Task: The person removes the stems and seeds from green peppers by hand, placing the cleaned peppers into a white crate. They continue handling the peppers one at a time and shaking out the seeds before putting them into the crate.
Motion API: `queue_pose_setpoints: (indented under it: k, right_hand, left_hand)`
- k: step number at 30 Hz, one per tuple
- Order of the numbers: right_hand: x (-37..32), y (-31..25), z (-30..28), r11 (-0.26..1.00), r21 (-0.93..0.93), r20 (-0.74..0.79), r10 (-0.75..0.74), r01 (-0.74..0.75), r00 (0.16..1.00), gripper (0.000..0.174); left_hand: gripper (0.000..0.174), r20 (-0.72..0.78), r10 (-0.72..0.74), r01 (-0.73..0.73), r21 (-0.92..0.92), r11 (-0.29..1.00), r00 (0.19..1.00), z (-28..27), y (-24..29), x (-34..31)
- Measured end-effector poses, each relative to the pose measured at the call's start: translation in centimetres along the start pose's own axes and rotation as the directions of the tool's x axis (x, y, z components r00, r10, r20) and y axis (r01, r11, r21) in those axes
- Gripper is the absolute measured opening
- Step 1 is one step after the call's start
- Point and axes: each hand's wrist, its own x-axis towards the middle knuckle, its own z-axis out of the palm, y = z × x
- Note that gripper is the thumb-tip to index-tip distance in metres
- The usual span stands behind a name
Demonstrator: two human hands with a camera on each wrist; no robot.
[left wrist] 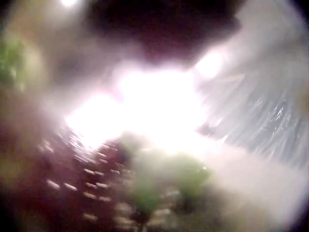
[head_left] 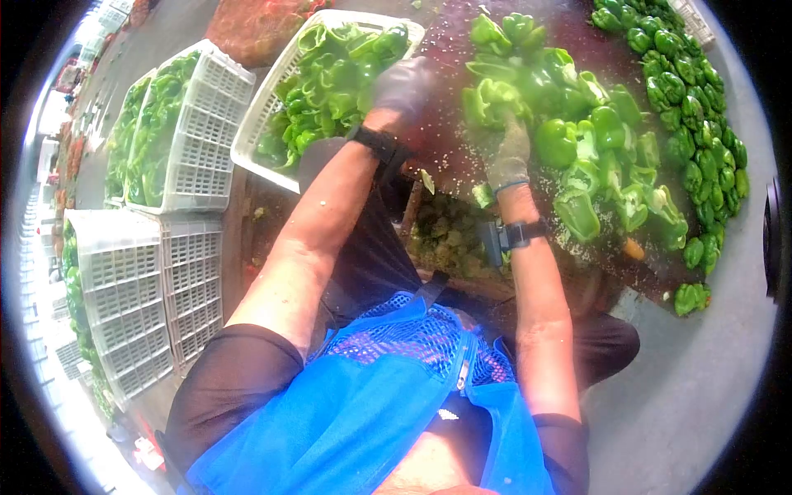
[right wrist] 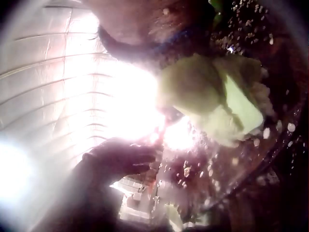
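Note:
My gloved left hand (head_left: pixel 404 87), blurred by motion, is at the right rim of a white crate (head_left: pixel 247 136) filled with cut green peppers (head_left: pixel 318 91). In the right wrist view the left hand (right wrist: pixel 120 157) is a dark shape with its fingers reaching forward, nothing visible in them. My gloved right hand (head_left: pixel 510 157) is at the near left side of a heap of split green peppers (head_left: pixel 606 128). It grips a pale green pepper piece (right wrist: pixel 244 106). The left wrist view is smeared and overexposed.
Whole green peppers (head_left: pixel 693 124) are piled along the table's right side. White seeds lie scattered over the dark red tabletop (head_left: pixel 445 99). Stacked white crates (head_left: pixel 124 280) stand at the left. Below the table edge lies a heap of pale green scraps (head_left: pixel 450 231).

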Motion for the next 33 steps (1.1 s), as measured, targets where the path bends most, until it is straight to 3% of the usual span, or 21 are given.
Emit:
queue_pose_setpoints:
  k: [1, 4, 6, 8, 9, 10, 11, 12, 13, 15, 16, 17, 18, 20, 25, 26, 27, 28, 31, 32, 33]
  right_hand:
    - [0.1, -0.1, 0.1, 1.0, 0.006, -0.01, 0.012, -0.012, 1.0, 0.043]
    - [-0.3, -0.3, -0.2, 0.998, -0.05, -0.058, 0.021, -0.024, 0.998, 0.041]
    - [-1.1, -0.9, 0.2, 0.978, -0.208, -0.056, 0.006, -0.017, 0.998, 0.039]
    - [-2.0, -2.1, 1.5, 0.934, -0.35, -0.04, 0.064, -0.074, 0.997, 0.043]
    - [-1.0, -1.9, 0.4, 0.969, -0.227, 0.059, 0.109, -0.093, 0.992, 0.044]
    - [0.0, -1.3, -1.0, 0.986, -0.102, 0.14, 0.144, -0.13, 0.98, 0.045]
    - [0.0, -1.2, -1.9, 0.985, -0.157, 0.194, 0.096, -0.066, 0.976, 0.041]
    - [-0.8, -1.8, -1.0, 0.993, -0.054, 0.16, 0.117, -0.11, 0.98, 0.038]
    - [-1.6, -2.5, -0.1, 0.988, 0.053, 0.127, 0.138, -0.145, 0.982, 0.036]
    - [-2.4, -3.4, 0.7, 0.944, -0.293, 0.206, -0.088, 0.148, 0.974, 0.034]
    - [-2.4, -3.6, 0.2, 0.911, -0.351, 0.247, -0.135, 0.218, 0.96, 0.034]
    - [-2.4, -3.9, -0.2, 0.868, -0.403, 0.286, -0.181, 0.29, 0.941, 0.034]
    - [-2.4, -4.1, -0.7, 0.818, -0.448, 0.325, -0.227, 0.36, 0.918, 0.033]
    - [-2.4, -5.0, -1.1, 0.91, -0.344, 0.274, -0.139, 0.232, 0.952, 0.036]
    - [-7.6, -8.8, 4.4, 0.993, -0.099, 0.078, 0.07, -0.062, 0.994, 0.04]
    - [-8.1, -9.3, 5.1, 0.987, -0.145, 0.012, -0.064, 0.065, 0.998, 0.043]
    - [-8.5, -9.8, 5.8, 0.961, -0.209, -0.054, -0.197, 0.182, 0.979, 0.046]
    - [-7.3, -11.0, 2.9, 0.438, -0.756, 0.159, -0.599, 0.487, 0.785, 0.048]
    - [-8.9, -13.4, 7.2, 0.114, -0.932, 0.078, -0.864, 0.344, 0.497, 0.041]
    - [-10.1, -13.0, 9.9, 0.352, -0.85, -0.134, -0.864, 0.391, 0.485, 0.038]
    - [-7.9, -12.9, 6.9, -0.106, -0.87, 0.325, -0.858, 0.482, 0.399, 0.039]
  left_hand:
    - [0.044, -0.063, 0.107, -0.095, 0.166, 0.982, 0.992, -0.7, 1.2, -1.7]
    - [0.042, 0.261, 0.05, -0.031, -0.078, 0.996, 0.964, 1.9, 2.2, -0.5]
    - [0.034, 0.254, 0.458, -0.443, -0.115, 0.889, 0.852, 7.4, -0.8, 2.3]
    - [0.027, 0.083, 0.778, -0.781, 0.019, 0.624, 0.623, 8.7, -1.8, 3.0]
    - [0.025, 0.065, 0.625, -0.578, -0.318, 0.752, 0.778, 8.8, -1.4, 2.7]
    - [0.024, 0.109, 0.465, -0.3, -0.632, 0.715, 0.879, 8.5, -0.7, 1.5]
    - [0.024, 0.207, 0.287, -0.049, -0.727, 0.685, 0.935, 6.4, 1.3, -0.7]
    - [0.024, 0.335, 0.129, 0.199, -0.782, 0.59, 0.933, 3.0, 5.0, -3.4]
    - [0.03, 0.302, 0.128, 0.194, -0.83, 0.523, 0.945, -1.6, 7.6, -7.1]
    - [0.036, 0.163, 0.358, 0.062, -0.959, 0.278, 0.919, 4.3, 5.7, -2.3]
    - [0.039, 0.075, 0.452, 0.012, -0.99, 0.142, 0.889, 4.0, 6.0, -2.2]
    - [0.039, 0.153, 0.383, 0.07, -0.973, 0.221, 0.911, 3.7, 5.8, -2.3]
    - [0.038, 0.165, 0.385, 0.122, -0.983, 0.134, 0.908, 3.7, 6.2, -2.3]
    - [0.034, 0.191, 0.397, 0.226, -0.973, -0.042, 0.898, 3.5, 7.0, -2.6]
    - [0.05, 0.073, 0.499, -0.114, -0.935, 0.335, 0.863, 2.2, 7.2, -1.9]
    - [0.052, 0.021, 0.476, -0.228, -0.859, 0.458, 0.879, 1.0, 7.4, -2.0]
    - [0.057, 0.004, 0.287, -0.165, -0.811, 0.562, 0.958, -3.5, 9.2, -4.9]
    - [0.063, -0.012, 0.085, -0.064, -0.769, 0.636, 0.996, -8.0, 11.2, -7.9]
    - [0.067, -0.419, 0.211, -0.322, -0.216, 0.922, 0.883, -9.7, 11.1, -8.6]
    - [0.065, -0.472, 0.332, -0.348, 0.056, 0.936, 0.816, -6.7, 11.2, -6.8]
    - [0.057, -0.561, 0.424, -0.413, 0.154, 0.898, 0.711, -6.2, 12.2, -7.0]
